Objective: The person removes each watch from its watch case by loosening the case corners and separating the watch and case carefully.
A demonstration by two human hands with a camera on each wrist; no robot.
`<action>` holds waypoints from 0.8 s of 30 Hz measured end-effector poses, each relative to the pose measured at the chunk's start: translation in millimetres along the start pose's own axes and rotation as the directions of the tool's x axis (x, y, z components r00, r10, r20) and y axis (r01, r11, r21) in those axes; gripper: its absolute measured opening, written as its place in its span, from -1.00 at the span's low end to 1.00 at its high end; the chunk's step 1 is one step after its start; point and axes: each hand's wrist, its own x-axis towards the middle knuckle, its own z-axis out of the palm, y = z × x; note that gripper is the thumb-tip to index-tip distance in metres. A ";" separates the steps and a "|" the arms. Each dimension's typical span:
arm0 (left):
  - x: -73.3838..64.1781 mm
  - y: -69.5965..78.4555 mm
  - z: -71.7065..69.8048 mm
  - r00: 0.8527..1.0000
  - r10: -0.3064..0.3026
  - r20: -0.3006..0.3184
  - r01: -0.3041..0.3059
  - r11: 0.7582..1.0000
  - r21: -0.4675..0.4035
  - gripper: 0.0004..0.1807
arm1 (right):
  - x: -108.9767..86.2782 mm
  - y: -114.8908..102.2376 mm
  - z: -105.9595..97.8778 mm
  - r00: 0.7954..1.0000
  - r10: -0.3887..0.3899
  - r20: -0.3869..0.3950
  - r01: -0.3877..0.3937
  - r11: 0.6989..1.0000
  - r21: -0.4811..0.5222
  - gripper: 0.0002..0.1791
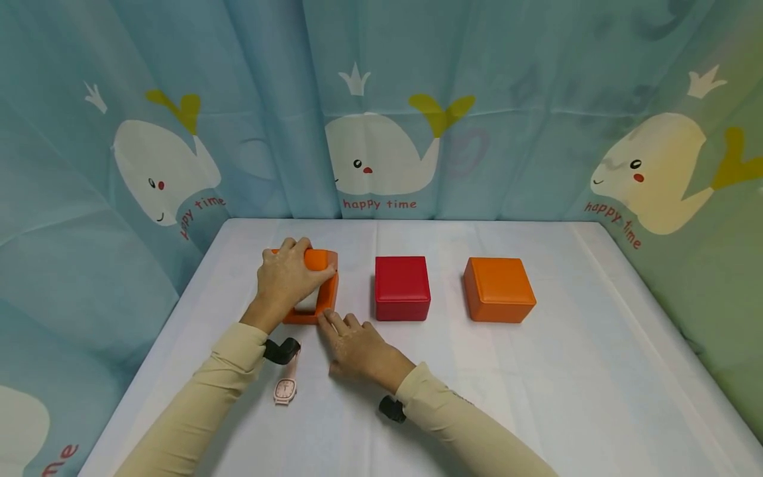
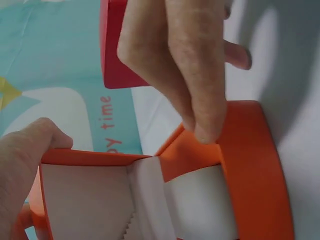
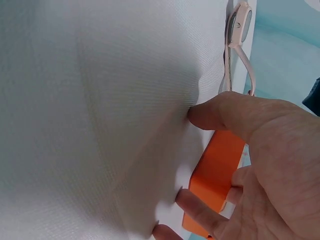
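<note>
On the left of the table an orange watch box (image 1: 327, 297) stands with its lid (image 1: 316, 259) raised at the back. My left hand (image 1: 283, 277) grips the lid, thumb on its right side. Fingertips of my right hand (image 1: 357, 348) touch the box's front right corner; in the left wrist view they press on the rim beside the white cushion (image 2: 200, 202). White lining (image 2: 85, 195) shows inside the lid. A pink wristwatch (image 1: 285, 389) lies in front of the box, its strap partly hidden by the left wrist's black camera mount.
A closed red box (image 1: 403, 291) stands to the right of the orange one. Further right is another closed orange box (image 1: 499, 291). Behind the white table (image 1: 572, 371) hangs a blue curtain (image 1: 512, 159) with printed whales.
</note>
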 end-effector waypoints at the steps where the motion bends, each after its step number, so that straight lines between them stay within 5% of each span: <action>1: -0.1 0.8 -0.9 1.000 -0.006 0.008 0.006 1.000 0.001 -0.22 | -0.2 0.1 -0.4 1.000 -0.002 -0.002 0.002 1.000 -0.001 -0.05; 24: -2.4 0.4 -10.8 0.997 -0.044 0.067 0.045 0.999 -0.017 -0.22 | -1.6 0.2 -3.9 1.000 -0.020 -0.020 0.019 1.000 -0.018 -0.06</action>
